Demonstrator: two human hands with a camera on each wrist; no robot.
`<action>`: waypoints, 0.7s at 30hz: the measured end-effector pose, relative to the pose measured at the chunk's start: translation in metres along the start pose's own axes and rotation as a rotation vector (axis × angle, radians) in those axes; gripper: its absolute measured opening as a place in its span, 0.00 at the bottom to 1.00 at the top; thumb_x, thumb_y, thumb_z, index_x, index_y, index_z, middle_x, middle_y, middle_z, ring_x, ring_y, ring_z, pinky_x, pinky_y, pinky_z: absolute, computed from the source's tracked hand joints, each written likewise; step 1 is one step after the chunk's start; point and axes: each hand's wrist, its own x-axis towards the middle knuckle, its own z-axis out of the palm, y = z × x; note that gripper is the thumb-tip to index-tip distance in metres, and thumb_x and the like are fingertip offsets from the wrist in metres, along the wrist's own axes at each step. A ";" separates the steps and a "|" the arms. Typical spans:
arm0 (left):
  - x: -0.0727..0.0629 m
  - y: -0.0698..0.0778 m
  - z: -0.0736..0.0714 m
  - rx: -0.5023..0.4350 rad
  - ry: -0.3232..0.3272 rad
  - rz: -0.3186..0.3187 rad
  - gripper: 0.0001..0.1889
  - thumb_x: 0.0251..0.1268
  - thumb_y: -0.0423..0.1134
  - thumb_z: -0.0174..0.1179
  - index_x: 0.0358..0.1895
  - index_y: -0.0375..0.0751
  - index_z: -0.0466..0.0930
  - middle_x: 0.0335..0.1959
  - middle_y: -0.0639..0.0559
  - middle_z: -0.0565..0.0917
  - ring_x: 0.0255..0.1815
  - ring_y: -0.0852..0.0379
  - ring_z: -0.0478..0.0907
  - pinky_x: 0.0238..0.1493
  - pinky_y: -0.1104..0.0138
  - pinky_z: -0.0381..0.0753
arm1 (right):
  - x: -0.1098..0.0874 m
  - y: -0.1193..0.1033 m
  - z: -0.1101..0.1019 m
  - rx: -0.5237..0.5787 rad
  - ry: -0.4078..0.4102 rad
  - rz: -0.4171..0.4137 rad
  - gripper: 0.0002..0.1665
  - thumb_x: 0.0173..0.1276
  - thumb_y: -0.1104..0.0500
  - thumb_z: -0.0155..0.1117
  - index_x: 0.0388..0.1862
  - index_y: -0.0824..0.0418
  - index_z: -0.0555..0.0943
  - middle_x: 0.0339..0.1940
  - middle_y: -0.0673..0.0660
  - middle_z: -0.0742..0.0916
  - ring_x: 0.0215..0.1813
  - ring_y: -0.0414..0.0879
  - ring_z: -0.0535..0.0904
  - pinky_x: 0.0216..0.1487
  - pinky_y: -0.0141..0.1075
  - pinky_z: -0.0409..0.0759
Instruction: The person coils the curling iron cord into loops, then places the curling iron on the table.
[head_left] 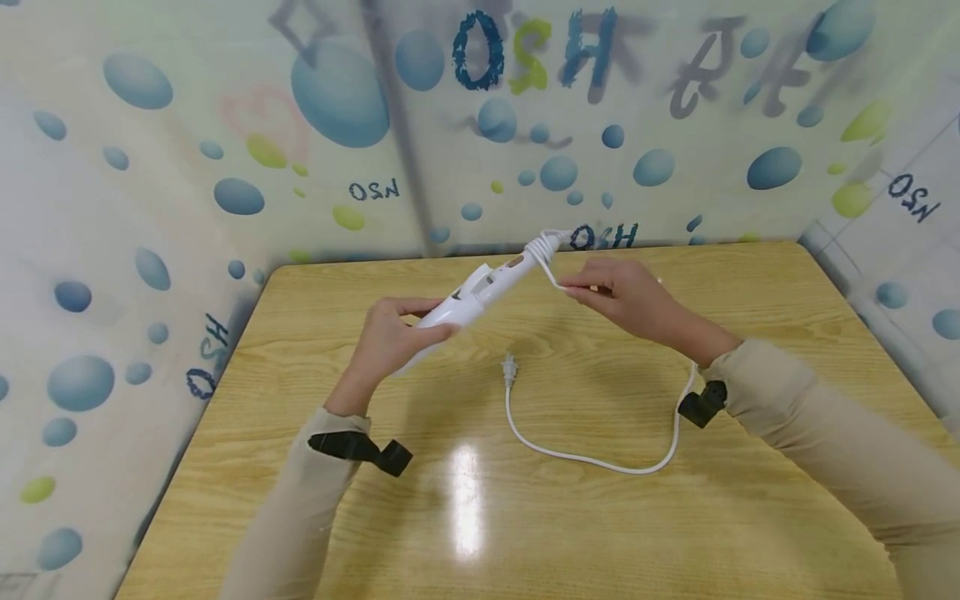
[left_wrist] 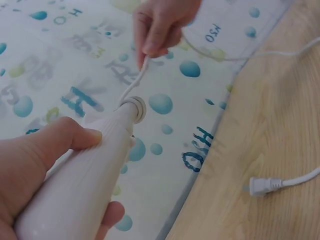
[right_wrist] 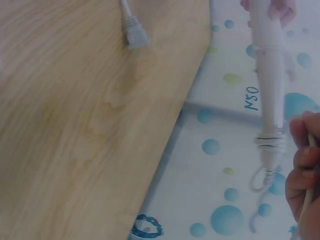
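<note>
A white hair curling iron [head_left: 467, 302] is held up over the table, slanting away to the right. Its thick end lies in my left hand [head_left: 393, 340], the thumb along one side and the fingers around the other. At the thin far end, several turns of its white power cord [head_left: 542, 247] are wound round the handle, also visible as coils [right_wrist: 271, 141] in the right wrist view. My right hand [head_left: 626, 296] pinches the cord between thumb and fingertips, just right of these coils. The cord's two-pin plug [head_left: 509, 369] lies on the table, below the iron.
A loose length of cord [head_left: 600, 461] curves across the wooden table [head_left: 360, 533] from the plug toward my right wrist. Behind the table stands a backdrop [head_left: 322, 208] printed with bubbles and letters, continuing along both sides. Dark wrist mounts [head_left: 360, 448] sit on both sleeves.
</note>
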 end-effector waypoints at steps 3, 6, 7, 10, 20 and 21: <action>-0.001 0.001 -0.004 -0.048 0.012 -0.008 0.23 0.44 0.44 0.72 0.47 0.42 0.83 0.45 0.46 0.82 0.34 0.51 0.78 0.28 0.64 0.78 | -0.007 0.006 0.005 0.032 0.031 -0.002 0.16 0.65 0.66 0.58 0.51 0.65 0.80 0.23 0.49 0.76 0.19 0.40 0.59 0.21 0.33 0.61; 0.000 0.002 -0.008 -0.062 0.020 -0.008 0.23 0.44 0.43 0.72 0.47 0.42 0.83 0.46 0.46 0.82 0.35 0.51 0.78 0.28 0.64 0.78 | -0.011 0.010 0.007 0.063 0.060 -0.006 0.17 0.65 0.66 0.57 0.53 0.65 0.79 0.24 0.48 0.76 0.19 0.40 0.59 0.21 0.33 0.61; 0.000 0.002 -0.008 -0.062 0.024 -0.008 0.22 0.44 0.43 0.72 0.47 0.42 0.83 0.46 0.46 0.82 0.36 0.51 0.78 0.28 0.64 0.78 | -0.012 0.011 0.007 0.074 0.064 -0.004 0.17 0.66 0.66 0.57 0.54 0.65 0.79 0.25 0.48 0.77 0.19 0.40 0.59 0.21 0.33 0.61; 0.000 0.001 -0.011 -0.066 0.035 -0.030 0.22 0.45 0.43 0.72 0.47 0.41 0.83 0.46 0.46 0.82 0.37 0.51 0.77 0.29 0.63 0.78 | -0.016 0.014 0.008 0.105 0.056 0.011 0.18 0.66 0.67 0.56 0.56 0.66 0.77 0.26 0.49 0.78 0.19 0.40 0.61 0.21 0.32 0.62; 0.000 -0.007 -0.018 -0.122 0.077 -0.097 0.24 0.48 0.42 0.70 0.51 0.40 0.81 0.47 0.43 0.81 0.37 0.50 0.78 0.32 0.62 0.79 | -0.040 0.031 0.006 0.189 0.064 0.135 0.21 0.67 0.66 0.55 0.59 0.63 0.75 0.30 0.53 0.83 0.16 0.40 0.66 0.17 0.32 0.67; 0.001 -0.008 -0.018 -0.123 0.080 -0.101 0.24 0.48 0.43 0.70 0.51 0.40 0.80 0.47 0.44 0.80 0.38 0.50 0.78 0.32 0.62 0.79 | -0.042 0.033 0.006 0.195 0.063 0.150 0.21 0.67 0.65 0.55 0.59 0.62 0.75 0.30 0.53 0.83 0.16 0.41 0.67 0.17 0.32 0.67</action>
